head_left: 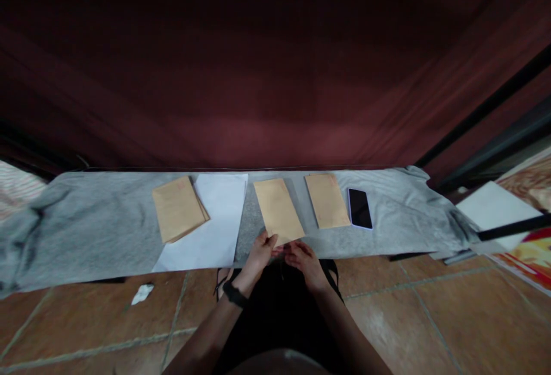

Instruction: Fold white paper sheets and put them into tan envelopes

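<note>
A brown envelope (278,209) lies on the grey cloth (94,225) in the middle. My left hand (260,251) pinches its near edge with thumb and fingers closed on it. My right hand (302,258), fingers curled, touches the same near edge from the right. A stack of brown envelopes (178,208) lies to the left, partly over white paper sheets (213,223). Another brown envelope (327,200) lies to the right, with a black phone (360,208) beside it.
The cloth covers a low ledge in front of a dark red curtain (258,76). Brown floor tiles (430,317) lie below, with a small white scrap (142,293) at the left. White sheets and a colourful board (516,231) sit at the right. A black watch is on my left wrist.
</note>
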The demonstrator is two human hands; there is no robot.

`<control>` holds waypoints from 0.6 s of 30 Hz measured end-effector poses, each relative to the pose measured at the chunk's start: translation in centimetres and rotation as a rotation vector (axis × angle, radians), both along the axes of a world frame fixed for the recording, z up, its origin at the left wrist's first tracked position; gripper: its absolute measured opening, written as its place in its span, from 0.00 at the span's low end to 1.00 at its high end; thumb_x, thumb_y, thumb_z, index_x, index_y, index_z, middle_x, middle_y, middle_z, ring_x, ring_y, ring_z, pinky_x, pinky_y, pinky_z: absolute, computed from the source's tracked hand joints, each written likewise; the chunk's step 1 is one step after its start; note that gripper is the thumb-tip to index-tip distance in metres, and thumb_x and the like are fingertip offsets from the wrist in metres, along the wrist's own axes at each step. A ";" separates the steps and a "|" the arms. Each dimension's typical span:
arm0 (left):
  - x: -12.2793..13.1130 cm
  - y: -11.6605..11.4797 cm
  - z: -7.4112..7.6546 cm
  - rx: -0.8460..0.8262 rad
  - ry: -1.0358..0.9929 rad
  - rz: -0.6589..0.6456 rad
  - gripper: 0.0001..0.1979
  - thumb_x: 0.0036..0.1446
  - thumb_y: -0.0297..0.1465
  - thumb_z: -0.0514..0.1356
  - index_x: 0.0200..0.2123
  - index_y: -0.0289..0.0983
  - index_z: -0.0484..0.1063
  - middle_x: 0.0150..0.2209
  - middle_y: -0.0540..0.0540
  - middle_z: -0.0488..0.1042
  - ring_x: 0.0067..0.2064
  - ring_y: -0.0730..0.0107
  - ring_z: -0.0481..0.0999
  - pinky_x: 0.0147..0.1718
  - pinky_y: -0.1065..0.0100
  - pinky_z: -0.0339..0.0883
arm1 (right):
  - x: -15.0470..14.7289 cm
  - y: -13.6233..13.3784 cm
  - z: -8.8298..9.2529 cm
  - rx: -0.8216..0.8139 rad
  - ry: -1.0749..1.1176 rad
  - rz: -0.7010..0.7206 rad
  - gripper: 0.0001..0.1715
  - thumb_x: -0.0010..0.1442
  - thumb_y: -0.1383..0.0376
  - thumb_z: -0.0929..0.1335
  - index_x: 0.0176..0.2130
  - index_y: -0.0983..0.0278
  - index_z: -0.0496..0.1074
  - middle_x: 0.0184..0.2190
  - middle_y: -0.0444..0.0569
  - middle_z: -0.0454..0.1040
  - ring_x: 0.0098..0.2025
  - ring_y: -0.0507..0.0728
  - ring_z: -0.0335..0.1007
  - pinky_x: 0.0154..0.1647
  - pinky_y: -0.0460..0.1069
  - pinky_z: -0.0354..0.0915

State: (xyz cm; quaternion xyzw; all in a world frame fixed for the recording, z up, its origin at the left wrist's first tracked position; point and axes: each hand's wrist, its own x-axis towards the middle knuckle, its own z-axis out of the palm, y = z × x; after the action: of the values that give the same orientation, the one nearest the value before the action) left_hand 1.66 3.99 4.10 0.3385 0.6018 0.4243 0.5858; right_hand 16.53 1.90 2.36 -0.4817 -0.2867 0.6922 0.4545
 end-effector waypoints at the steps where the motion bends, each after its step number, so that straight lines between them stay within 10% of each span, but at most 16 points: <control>1: -0.5 0.3 0.0 -0.034 0.054 -0.046 0.21 0.52 0.44 0.65 0.42 0.35 0.72 0.29 0.45 0.79 0.28 0.65 0.78 0.29 0.65 0.72 | 0.4 0.0 -0.4 0.019 -0.066 0.014 0.30 0.47 0.42 0.75 0.35 0.64 0.75 0.27 0.48 0.77 0.28 0.57 0.74 0.32 0.53 0.71; 10: -1.1 2.0 0.7 -0.039 0.487 -0.162 0.11 0.61 0.34 0.59 0.45 0.35 0.69 0.29 0.47 0.77 0.27 0.68 0.77 0.29 0.69 0.68 | 2.3 0.1 -1.1 0.848 -1.102 0.130 0.26 0.72 0.59 0.56 0.64 0.64 0.63 0.63 0.57 0.66 0.65 0.63 0.60 0.66 0.62 0.57; 18: 0.6 -1.1 1.4 0.229 1.453 -0.315 0.21 0.68 0.33 0.48 0.61 0.34 0.61 0.45 0.36 0.78 0.47 0.54 0.79 0.47 0.56 0.70 | 2.5 -0.2 -2.7 0.994 -1.494 0.304 0.30 0.73 0.61 0.56 0.70 0.66 0.53 0.69 0.57 0.56 0.69 0.64 0.52 0.69 0.64 0.48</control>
State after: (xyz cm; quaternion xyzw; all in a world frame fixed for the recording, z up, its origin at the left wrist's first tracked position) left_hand 2.26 2.88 5.51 0.6743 0.7334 0.0650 0.0560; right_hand 19.04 1.74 -0.34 -0.5105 -0.8325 0.0488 0.2096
